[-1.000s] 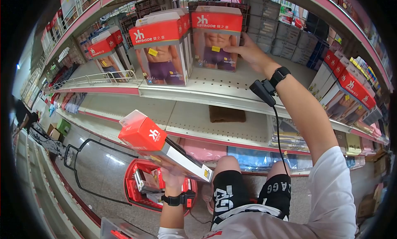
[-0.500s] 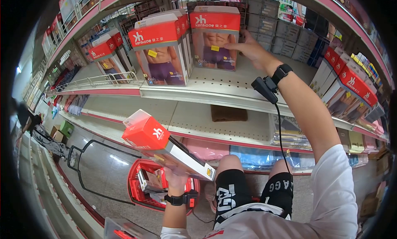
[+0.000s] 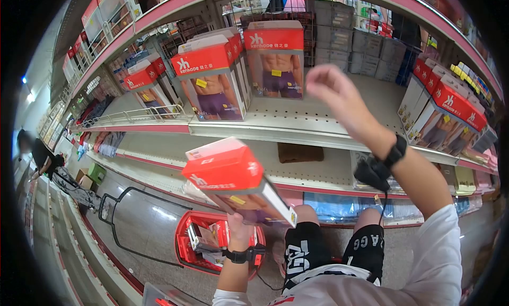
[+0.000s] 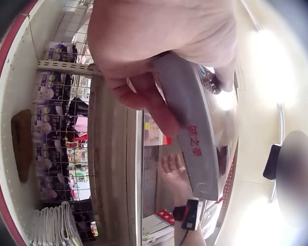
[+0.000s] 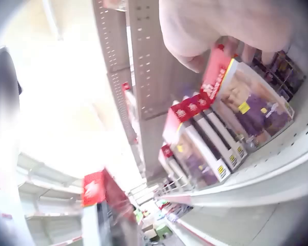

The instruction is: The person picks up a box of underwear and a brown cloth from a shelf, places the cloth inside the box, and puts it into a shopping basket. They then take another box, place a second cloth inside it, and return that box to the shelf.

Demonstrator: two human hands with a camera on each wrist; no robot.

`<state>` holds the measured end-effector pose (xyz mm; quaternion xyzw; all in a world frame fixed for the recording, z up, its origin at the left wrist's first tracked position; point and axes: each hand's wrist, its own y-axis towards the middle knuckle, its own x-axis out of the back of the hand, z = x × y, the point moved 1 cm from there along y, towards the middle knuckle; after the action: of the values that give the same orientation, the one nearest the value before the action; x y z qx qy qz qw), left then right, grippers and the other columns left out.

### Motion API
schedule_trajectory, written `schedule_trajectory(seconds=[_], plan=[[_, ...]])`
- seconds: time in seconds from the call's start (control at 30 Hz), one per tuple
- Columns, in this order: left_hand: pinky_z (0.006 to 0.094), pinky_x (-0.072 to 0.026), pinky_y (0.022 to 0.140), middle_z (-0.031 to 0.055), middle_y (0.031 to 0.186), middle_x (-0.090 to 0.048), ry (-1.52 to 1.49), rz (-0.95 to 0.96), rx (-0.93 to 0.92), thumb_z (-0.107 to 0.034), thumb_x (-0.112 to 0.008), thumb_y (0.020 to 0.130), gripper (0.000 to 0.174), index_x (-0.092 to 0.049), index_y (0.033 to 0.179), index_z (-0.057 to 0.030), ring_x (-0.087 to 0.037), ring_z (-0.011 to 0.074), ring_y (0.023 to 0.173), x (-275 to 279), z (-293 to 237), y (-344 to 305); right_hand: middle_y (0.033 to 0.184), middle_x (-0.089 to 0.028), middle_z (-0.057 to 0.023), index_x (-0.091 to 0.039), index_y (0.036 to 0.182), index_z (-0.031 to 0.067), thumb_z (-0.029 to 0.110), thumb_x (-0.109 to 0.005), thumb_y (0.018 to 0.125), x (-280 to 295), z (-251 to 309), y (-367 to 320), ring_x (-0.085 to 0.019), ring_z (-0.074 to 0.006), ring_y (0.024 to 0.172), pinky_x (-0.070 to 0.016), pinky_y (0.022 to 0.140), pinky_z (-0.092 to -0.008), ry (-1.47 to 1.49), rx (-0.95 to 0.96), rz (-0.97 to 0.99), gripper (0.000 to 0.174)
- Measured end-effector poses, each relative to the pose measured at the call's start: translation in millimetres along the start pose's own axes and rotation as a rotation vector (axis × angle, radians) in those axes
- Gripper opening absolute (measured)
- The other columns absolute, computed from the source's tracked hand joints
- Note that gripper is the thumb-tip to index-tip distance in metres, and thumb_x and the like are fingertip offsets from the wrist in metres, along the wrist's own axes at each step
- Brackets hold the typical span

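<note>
My left hand (image 3: 241, 233) grips the lower part of a red-topped underwear box (image 3: 225, 171), tilted in front of the lower shelf. In the left wrist view, the fingers of the left hand (image 4: 164, 46) curl around the grey side of the box (image 4: 192, 133). Over the upper shelf, my right hand (image 3: 342, 102) is empty, its fingers loosely bent, just right of an upright box (image 3: 275, 67). More boxes (image 3: 212, 89) stand to the left of that one. In the right wrist view, the right hand (image 5: 226, 28) appears above the upright box (image 5: 251, 102).
A red basket (image 3: 183, 237) holding several boxes stands on the floor beside my legs. More boxes (image 3: 450, 107) line the upper shelf's right end. A brown folded cloth (image 3: 300, 153) lies on the lower shelf. A person (image 3: 42, 152) is at the far left.
My right hand has let go of the upright box and moved right and down from it. The box in my left hand has turned, showing more of its front, and shifted right.
</note>
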<state>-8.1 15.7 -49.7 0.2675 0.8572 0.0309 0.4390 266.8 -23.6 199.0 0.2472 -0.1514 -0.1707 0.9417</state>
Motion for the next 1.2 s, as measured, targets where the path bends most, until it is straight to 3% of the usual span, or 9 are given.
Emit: schedule_trajectory(seconds=[0.07, 0.13, 0.17, 0.27, 0.43, 0.67, 0.87, 0.97, 1.2], plan=[[0.0414, -0.0417, 0.095, 0.0075, 0.124, -0.046, 0.052, -0.014, 0.021, -0.039, -0.074, 0.073, 0.079, -0.031, 0.132, -0.0054, -0.048, 0.023, 0.114, -9, -3, 2, 0.102, -0.056, -0.0059, -0.049, 0.116, 0.0033, 0.024, -0.058, 0.089, -16, 22, -39, -0.053, -0.0117, 0.095, -0.0433, 0.084, -0.0256, -0.015, -0.116, 0.248, 0.035], [0.0374, -0.0418, 0.092, 0.0071, 0.12, -0.047, 0.133, -0.022, 0.018, -0.034, -0.075, 0.074, 0.074, -0.035, 0.127, -0.0023, -0.049, 0.0185, 0.11, -28, -5, 5, 0.108, -0.057, -0.0123, -0.041, 0.125, -0.0014, 0.035, -0.065, 0.083, -26, 27, -76, -0.055, -0.0178, 0.1, -0.0456, 0.086, -0.0307, -0.106, -0.198, 0.436, 0.061], [0.0374, -0.0418, 0.092, 0.0071, 0.12, -0.047, 0.133, -0.023, 0.01, -0.034, -0.075, 0.074, 0.074, -0.035, 0.127, -0.0023, -0.049, 0.0185, 0.11, -29, -3, 8, 0.111, -0.057, -0.0167, -0.04, 0.125, -0.0039, 0.035, -0.069, 0.078, -30, 35, -86, -0.058, -0.0221, 0.099, -0.0482, 0.083, -0.0333, -0.231, -0.102, 0.473, 0.068], [0.0275, -0.0386, 0.087, 0.0051, 0.113, -0.05, 0.522, -0.024, -0.043, -0.032, -0.073, 0.076, 0.065, -0.041, 0.123, 0.0004, -0.047, 0.0134, 0.103, -40, 1, 15, 0.112, -0.057, -0.0196, -0.04, 0.124, -0.0046, 0.029, -0.069, 0.077, -29, 40, -94, -0.062, -0.0247, 0.094, -0.0512, 0.075, -0.0343, -0.37, -0.197, 0.488, 0.065], [0.0283, -0.0401, 0.086, 0.0079, 0.113, -0.05, 0.591, 0.038, -0.203, -0.03, -0.07, 0.079, 0.065, -0.038, 0.126, 0.0018, -0.051, 0.0151, 0.102, -86, -18, 28, 0.113, -0.057, -0.0194, -0.041, 0.123, -0.0058, 0.019, -0.067, 0.077, -7, 36, -83, -0.064, -0.0225, 0.086, -0.0534, 0.068, -0.0309, -0.205, -0.152, 0.266, 0.058], [0.0252, -0.0433, 0.07, 0.0096, 0.107, -0.052, 0.504, 0.072, -0.006, -0.008, -0.053, 0.088, 0.016, -0.047, 0.102, -0.0041, -0.059, 0.0155, 0.08, -83, -13, 25, 0.117, -0.055, -0.0166, -0.042, 0.124, -0.0049, 0.017, -0.066, 0.08, 39, 52, -15, -0.053, -0.0205, 0.11, -0.0482, 0.081, -0.0309, -0.298, -0.071, 0.059, 0.055], [0.0256, -0.0445, 0.069, 0.0073, 0.095, -0.056, 0.452, 0.106, 0.079, -0.008, -0.055, 0.087, 0.013, -0.049, 0.098, -0.0045, -0.059, 0.0142, 0.077, -81, -6, 17, 0.109, -0.059, -0.0205, -0.047, 0.119, -0.004, 0.025, -0.067, 0.078, 39, 2, 17, -0.058, -0.029, 0.102, -0.0461, 0.084, -0.0358, -0.517, 0.098, -0.022, 0.054], [0.0258, -0.0451, 0.068, 0.0064, 0.091, -0.056, 0.454, 0.113, 0.082, -0.007, -0.055, 0.087, 0.011, -0.049, 0.097, -0.0047, -0.058, 0.0138, 0.075, -78, -5, 16, 0.108, -0.06, -0.0205, -0.047, 0.12, -0.0032, 0.025, -0.067, 0.078, 25, 4, 17, -0.057, -0.0294, 0.103, -0.0465, 0.083, -0.0358, -0.551, 0.085, -0.013, 0.054], [0.0255, -0.0453, 0.068, 0.0057, 0.087, -0.056, 0.444, 0.109, 0.111, -0.007, -0.055, 0.087, 0.01, -0.049, 0.095, -0.0044, -0.057, 0.013, 0.073, -76, -6, 10, 0.101, -0.062, -0.0187, -0.048, 0.118, -0.0009, 0.027, -0.068, 0.077, 7, 1, 18, -0.061, -0.0253, 0.079, -0.0479, 0.072, -0.0351, -0.587, 0.075, -0.014, 0.053]])
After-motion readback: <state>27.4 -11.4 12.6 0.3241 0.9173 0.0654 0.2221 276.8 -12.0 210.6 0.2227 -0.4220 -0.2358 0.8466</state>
